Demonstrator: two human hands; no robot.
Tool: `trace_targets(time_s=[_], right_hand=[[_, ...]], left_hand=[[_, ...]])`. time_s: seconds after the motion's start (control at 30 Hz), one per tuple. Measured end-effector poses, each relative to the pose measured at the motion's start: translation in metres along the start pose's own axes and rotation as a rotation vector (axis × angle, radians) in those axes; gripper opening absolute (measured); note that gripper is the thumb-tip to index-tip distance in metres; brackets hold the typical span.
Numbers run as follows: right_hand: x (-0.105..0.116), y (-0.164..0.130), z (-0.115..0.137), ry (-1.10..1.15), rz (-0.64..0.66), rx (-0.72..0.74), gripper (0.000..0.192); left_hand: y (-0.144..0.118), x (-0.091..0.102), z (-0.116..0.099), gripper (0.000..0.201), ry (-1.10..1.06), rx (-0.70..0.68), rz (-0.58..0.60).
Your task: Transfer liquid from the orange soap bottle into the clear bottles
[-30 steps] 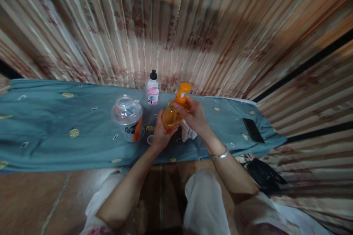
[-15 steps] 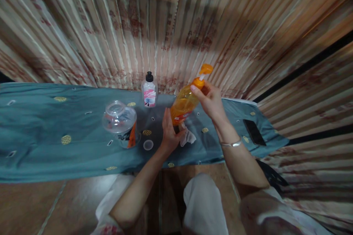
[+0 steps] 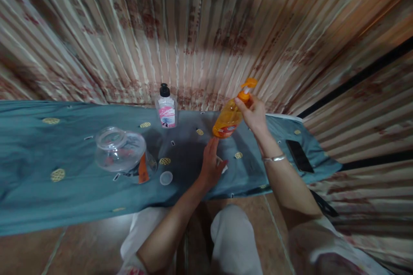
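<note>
My right hand (image 3: 254,115) grips an orange pump bottle (image 3: 229,117) by its neck, holding it tilted above the teal cloth (image 3: 58,146) near the back curtain. The pump head (image 3: 249,84) points up and to the right. My left hand (image 3: 211,164) is lower, fingers apart, resting on a small white tissue (image 3: 223,166) on the cloth just below the bottle. It holds nothing that I can see.
A clear plastic jar (image 3: 121,152) with an orange label stands at the left, a small round lid (image 3: 166,178) beside it. A small clear bottle with a black cap and pink label (image 3: 166,108) stands at the back. A black phone (image 3: 299,155) lies at the right.
My left hand has let go of the orange bottle and dropped onto the tissue. My right hand has carried the bottle up and to the right, farther from me.
</note>
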State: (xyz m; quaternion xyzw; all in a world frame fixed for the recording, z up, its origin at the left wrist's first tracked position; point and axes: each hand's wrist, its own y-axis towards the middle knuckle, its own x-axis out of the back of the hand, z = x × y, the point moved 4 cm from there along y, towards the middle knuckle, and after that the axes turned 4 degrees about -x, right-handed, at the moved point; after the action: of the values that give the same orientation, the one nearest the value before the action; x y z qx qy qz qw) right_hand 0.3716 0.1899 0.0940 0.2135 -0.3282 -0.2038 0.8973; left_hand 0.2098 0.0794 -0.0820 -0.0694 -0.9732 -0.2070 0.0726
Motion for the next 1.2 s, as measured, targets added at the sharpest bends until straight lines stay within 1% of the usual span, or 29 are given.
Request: trace_targets(time_s=[0.1, 0.23, 0.37, 0.57, 0.67, 0.8, 0.9, 0.97, 1.07, 1.2], right_hand=[[-0.003, 0.009, -0.01, -0.031, -0.019, -0.01, 0.051], [-0.004, 0.016, -0.02, -0.079, -0.017, -0.024, 0.047], [-0.004, 0.02, -0.025, -0.097, -0.009, -0.031, 0.047], [-0.011, 0.03, -0.029, -0.082, 0.024, -0.024, 0.048], [-0.013, 0.027, -0.032, -0.062, 0.005, -0.024, 0.054], [-0.011, 0.016, -0.035, -0.07, -0.041, -0.012, 0.063], [-0.009, 0.01, -0.036, -0.077, -0.061, -0.012, 0.065], [-0.008, 0.008, -0.037, -0.076, -0.054, -0.035, 0.066], [-0.007, 0.01, -0.039, -0.068, -0.034, -0.065, 0.069], [-0.01, 0.019, -0.041, -0.042, 0.0, -0.039, 0.07]], left_hand=[[-0.007, -0.002, 0.0, 0.077, 0.018, 0.014, 0.039], [-0.011, 0.001, -0.001, 0.075, 0.027, 0.022, 0.063], [-0.013, 0.006, -0.005, 0.075, 0.027, 0.041, 0.061], [-0.016, 0.013, -0.012, 0.077, 0.018, 0.074, 0.084], [-0.019, 0.015, -0.013, 0.078, 0.011, 0.056, 0.073], [-0.023, 0.015, -0.011, 0.078, 0.025, 0.033, 0.073], [-0.026, 0.017, -0.011, 0.079, 0.039, 0.011, 0.047], [-0.027, 0.02, -0.012, 0.078, 0.049, 0.004, 0.04], [-0.028, 0.025, -0.016, 0.077, 0.062, -0.005, 0.062], [-0.029, 0.032, -0.019, 0.076, 0.04, -0.026, 0.043]])
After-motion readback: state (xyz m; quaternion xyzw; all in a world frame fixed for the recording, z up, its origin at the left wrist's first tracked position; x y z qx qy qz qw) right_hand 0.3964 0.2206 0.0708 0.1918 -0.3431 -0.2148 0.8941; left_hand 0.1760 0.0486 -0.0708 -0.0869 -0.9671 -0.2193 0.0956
